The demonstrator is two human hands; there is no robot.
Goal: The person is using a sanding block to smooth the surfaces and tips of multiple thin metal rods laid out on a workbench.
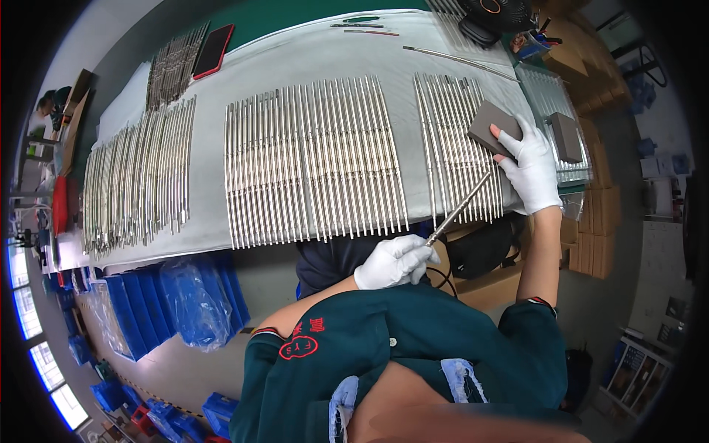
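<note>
My left hand (397, 263), in a white glove, is closed around the lower end of a slim metal rod (461, 207). The rod slants up to the right, over the front of the right-hand row of rods (450, 133). My right hand (533, 171) wears a white glove with bare thumb and fingertip showing. It grips a flat grey-brown block (490, 127), which is above that same row, close to its right side. The upper tip of the held rod is just below the block, apart from it.
More metal rods lie in a wide middle row (314, 155) and a left row (140, 177) on the white cloth (295, 59). A red-edged phone (214, 52), a second grey block (566, 137), a black fan (493, 18) and blue bins (136, 314) stand around.
</note>
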